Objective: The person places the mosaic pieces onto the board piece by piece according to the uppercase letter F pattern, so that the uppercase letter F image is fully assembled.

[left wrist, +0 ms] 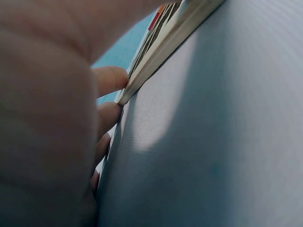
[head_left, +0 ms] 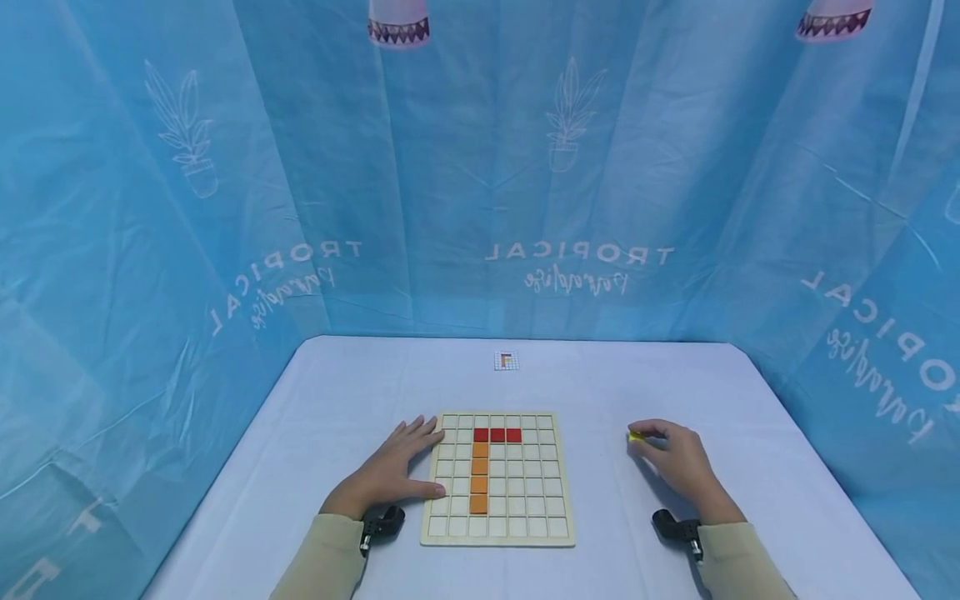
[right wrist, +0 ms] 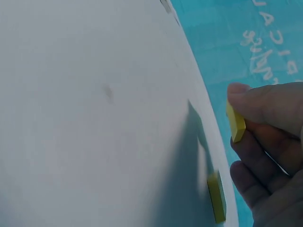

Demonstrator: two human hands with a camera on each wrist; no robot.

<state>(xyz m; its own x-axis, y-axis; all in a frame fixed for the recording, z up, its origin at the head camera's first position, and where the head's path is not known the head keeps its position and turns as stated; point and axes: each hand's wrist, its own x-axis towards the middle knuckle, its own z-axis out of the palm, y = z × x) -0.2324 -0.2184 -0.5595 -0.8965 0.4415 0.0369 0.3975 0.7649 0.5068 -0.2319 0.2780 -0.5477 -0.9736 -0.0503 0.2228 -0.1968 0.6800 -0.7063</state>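
A pale wooden grid board [head_left: 497,540] lies flat on the table. In its squares are three red tiles [head_left: 497,435] in a row, with several orange tiles [head_left: 478,484] running down in a column from the leftmost one. My left hand [head_left: 393,468] rests at the board's left edge, fingers spread, with the thumb and a fingertip over the rim. To the right of the board, my right hand [head_left: 678,462] pinches a yellow tile [right wrist: 236,124] between thumb and fingers, above the table. Another yellow tile [right wrist: 217,197] lies on the cloth beneath that hand.
At the far side of the white-covered table [head_left: 600,375] lies a small card [head_left: 506,360] printed with a coloured grid pattern. Blue printed curtains [head_left: 480,183] stand behind the table and along both sides.
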